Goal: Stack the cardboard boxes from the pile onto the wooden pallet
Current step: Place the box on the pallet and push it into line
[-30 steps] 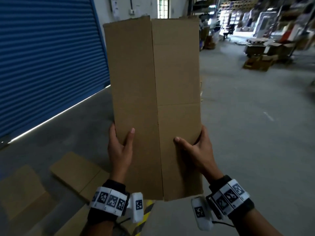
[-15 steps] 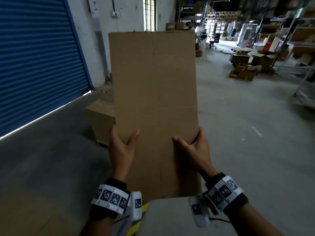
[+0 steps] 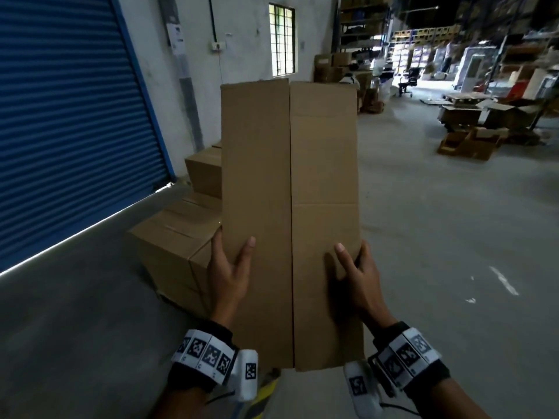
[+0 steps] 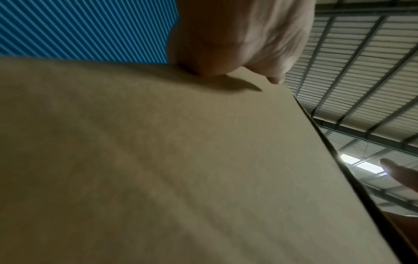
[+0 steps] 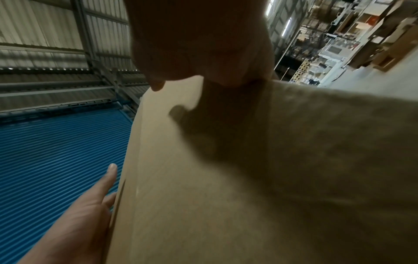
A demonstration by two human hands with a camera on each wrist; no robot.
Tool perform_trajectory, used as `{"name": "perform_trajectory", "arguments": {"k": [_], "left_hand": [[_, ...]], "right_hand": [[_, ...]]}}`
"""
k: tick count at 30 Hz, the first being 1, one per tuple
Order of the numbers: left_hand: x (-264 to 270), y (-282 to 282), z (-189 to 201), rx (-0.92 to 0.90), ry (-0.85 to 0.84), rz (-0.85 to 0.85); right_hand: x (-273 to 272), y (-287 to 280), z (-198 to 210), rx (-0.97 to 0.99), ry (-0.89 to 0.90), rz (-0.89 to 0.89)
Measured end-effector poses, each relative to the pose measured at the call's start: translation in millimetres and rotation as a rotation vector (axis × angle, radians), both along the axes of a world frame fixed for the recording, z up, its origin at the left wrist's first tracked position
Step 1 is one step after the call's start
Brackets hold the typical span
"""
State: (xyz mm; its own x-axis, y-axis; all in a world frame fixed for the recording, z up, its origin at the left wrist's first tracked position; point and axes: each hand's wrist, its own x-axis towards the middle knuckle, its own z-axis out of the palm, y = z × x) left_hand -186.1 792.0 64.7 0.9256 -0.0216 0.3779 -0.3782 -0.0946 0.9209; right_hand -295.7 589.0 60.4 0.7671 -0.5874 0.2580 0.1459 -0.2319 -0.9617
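I hold a flattened brown cardboard box [image 3: 290, 213] upright in front of me, its long seam running down the middle. My left hand [image 3: 230, 273] grips its left edge, thumb on the near face and fingers behind. My right hand [image 3: 357, 276] grips the right edge the same way. The cardboard [image 4: 158, 160] fills the left wrist view, and the same cardboard [image 5: 248, 178] fills the right wrist view. Behind the box, low on the floor, stands a stack of closed cardboard boxes [image 3: 178, 237]. The pallet under them is hidden.
A blue roller shutter [image 3: 66, 116] runs along the left wall. Bare concrete floor [image 3: 438, 237] stretches to the right. Open cartons and pallets [image 3: 472, 128] lie at the far right, with shelving and a person's white-clad back [image 3: 349, 81] further off.
The view has swung and moved toward the stacked boxes, which now sit closer behind the held cardboard. Both hands keep the same grip; the flat cardboard on the floor has left the view.
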Motion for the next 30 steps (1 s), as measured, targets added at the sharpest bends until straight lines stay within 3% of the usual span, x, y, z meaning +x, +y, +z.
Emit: {"name": "perform_trajectory", "arguments": {"k": [9, 15, 22, 30], "left_hand": [[91, -144, 34, -0.010, 0.012, 0.183], [168, -185, 42, -0.010, 0.010, 0.287], [298, -231, 27, -0.092, -0.028, 0.354], [434, -248, 23, -0.137, 0.021, 0.439]], "right_hand": [[138, -163, 40, -0.079, 0.027, 0.173], [243, -207, 50, -0.137, 0.075, 0.248], [402, -252, 54, -0.204, 0.061, 0.321], [561, -277, 61, -0.252, 0.133, 0.440]]}}
